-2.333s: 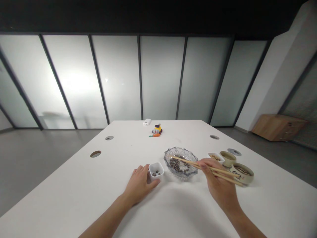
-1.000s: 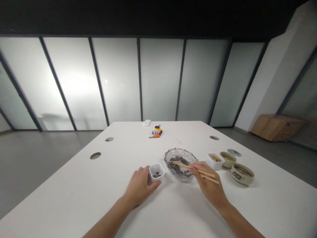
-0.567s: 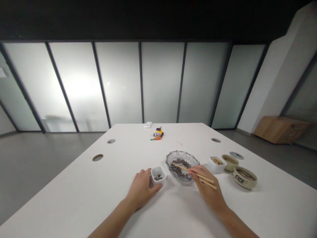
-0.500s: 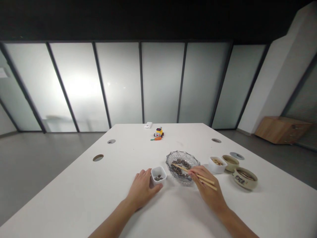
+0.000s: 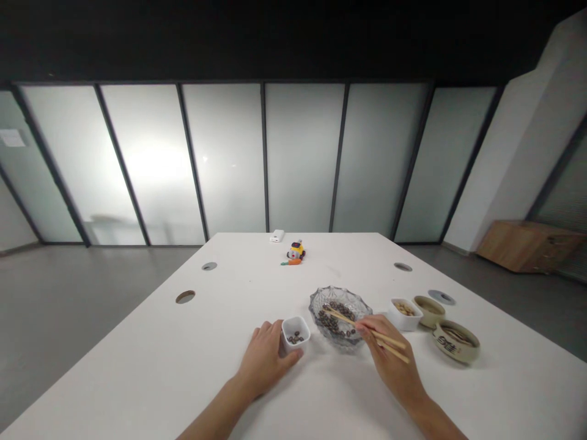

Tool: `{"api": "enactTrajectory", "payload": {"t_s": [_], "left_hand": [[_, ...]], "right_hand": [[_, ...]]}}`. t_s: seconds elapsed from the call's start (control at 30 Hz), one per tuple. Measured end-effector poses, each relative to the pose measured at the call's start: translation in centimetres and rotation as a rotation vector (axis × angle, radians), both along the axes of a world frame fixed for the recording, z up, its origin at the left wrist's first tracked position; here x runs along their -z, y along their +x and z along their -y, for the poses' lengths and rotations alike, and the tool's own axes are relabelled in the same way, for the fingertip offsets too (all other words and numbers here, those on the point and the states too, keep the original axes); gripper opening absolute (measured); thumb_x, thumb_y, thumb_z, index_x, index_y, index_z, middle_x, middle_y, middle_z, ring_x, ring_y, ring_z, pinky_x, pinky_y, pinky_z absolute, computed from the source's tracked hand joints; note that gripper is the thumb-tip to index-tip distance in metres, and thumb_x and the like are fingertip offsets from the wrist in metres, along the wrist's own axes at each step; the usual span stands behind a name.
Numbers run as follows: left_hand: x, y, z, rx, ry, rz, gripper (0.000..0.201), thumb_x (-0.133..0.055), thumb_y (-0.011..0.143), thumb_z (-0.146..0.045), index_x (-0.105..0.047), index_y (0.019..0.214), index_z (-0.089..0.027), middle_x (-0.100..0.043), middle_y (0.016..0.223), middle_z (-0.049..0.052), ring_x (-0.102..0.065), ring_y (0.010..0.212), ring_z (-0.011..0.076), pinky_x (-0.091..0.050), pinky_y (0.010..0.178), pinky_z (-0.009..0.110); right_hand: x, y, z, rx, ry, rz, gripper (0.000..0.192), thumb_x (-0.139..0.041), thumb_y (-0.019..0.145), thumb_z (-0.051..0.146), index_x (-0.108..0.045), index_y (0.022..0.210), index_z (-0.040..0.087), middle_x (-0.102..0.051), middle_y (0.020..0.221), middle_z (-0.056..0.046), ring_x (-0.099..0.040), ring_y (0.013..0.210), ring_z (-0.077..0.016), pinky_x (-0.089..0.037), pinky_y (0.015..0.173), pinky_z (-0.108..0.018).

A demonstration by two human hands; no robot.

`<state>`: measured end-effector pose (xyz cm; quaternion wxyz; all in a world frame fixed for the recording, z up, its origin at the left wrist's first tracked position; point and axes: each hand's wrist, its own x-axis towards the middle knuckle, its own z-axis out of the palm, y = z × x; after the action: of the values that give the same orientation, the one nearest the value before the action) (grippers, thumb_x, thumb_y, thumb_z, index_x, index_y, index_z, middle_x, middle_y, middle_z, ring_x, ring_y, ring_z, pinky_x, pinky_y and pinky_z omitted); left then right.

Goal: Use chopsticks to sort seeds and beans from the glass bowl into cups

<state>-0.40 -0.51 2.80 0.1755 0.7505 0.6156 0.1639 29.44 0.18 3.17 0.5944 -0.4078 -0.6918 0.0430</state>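
Note:
My left hand [image 5: 265,360] wraps the near side of a small white square cup [image 5: 296,333] that holds a few dark beans. My right hand [image 5: 389,360] grips a pair of wooden chopsticks [image 5: 362,327]. Their tips reach into a cut-glass bowl [image 5: 340,308] filled with several dark beans. The glass bowl stands just right of the white cup, on a white table [image 5: 151,360].
Right of the glass bowl stand a white square cup of pale nuts [image 5: 405,313], a small beige cup [image 5: 428,310] and a beige bowl with dark markings [image 5: 456,342]. A small toy [image 5: 296,252] and a white box [image 5: 276,236] lie at the far edge. Round cable holes [image 5: 185,297] dot the table.
My right hand slid along the chopsticks toward their tips and drew closer to the glass bowl. The view tilted upward, so everything sits lower in frame. My left hand stayed on the white cup.

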Motion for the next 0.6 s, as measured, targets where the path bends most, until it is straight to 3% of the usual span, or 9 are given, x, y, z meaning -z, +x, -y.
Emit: {"api": "enactTrajectory", "payload": {"t_s": [0.6], "left_hand": [[-0.6,0.1,0.3,-0.022,-0.039,0.036,0.034,-0.071,0.097,-0.045,-0.067,0.123,-0.023,-0.075,0.127,0.01,-0.064,0.123,0.0324,-0.042,0.112,0.042]], "right_hand": [[1.2,-0.5,-0.1,-0.006,-0.07,-0.024,0.044,-0.066,0.111,0.061,-0.084,0.091,0.026,-0.082,0.088,-0.007,-0.082,0.08,-0.0248,-0.069,0.074,-0.033]]}}
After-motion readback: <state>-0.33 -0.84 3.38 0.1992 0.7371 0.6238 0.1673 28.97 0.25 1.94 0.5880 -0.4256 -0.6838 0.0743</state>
